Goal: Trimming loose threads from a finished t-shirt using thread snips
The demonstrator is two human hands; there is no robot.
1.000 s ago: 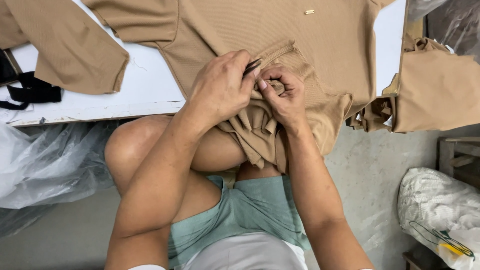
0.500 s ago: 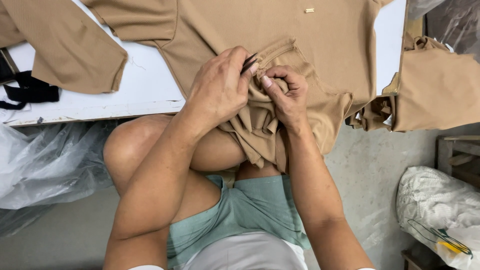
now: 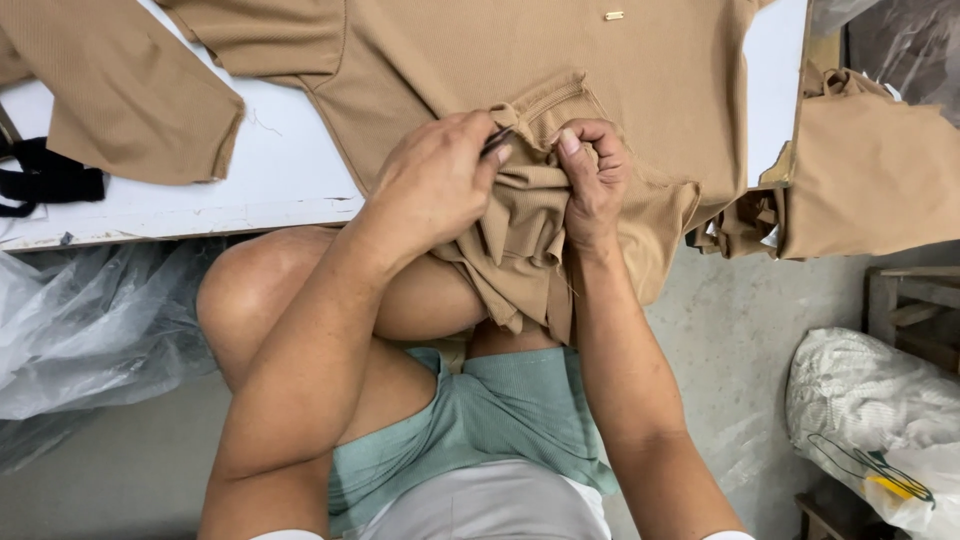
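Tan knit top (image 3: 560, 90) lay on the white surface (image 3: 270, 180), its hem bunched over the knee
Left hand (image 3: 435, 185) pinched a small dark tool (image 3: 497, 141); right hand (image 3: 592, 180) clenched the folds; a slip of that tip could probably snag the knit

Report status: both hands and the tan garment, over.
Left hand pinching a small dark tool at the tan garment. Right hand gripping the bunched cloth. Nothing in the way.

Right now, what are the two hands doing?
Left hand: closed, pinching a small dark tool against the tan garment.
Right hand: closed, gripping the bunched tan garment.
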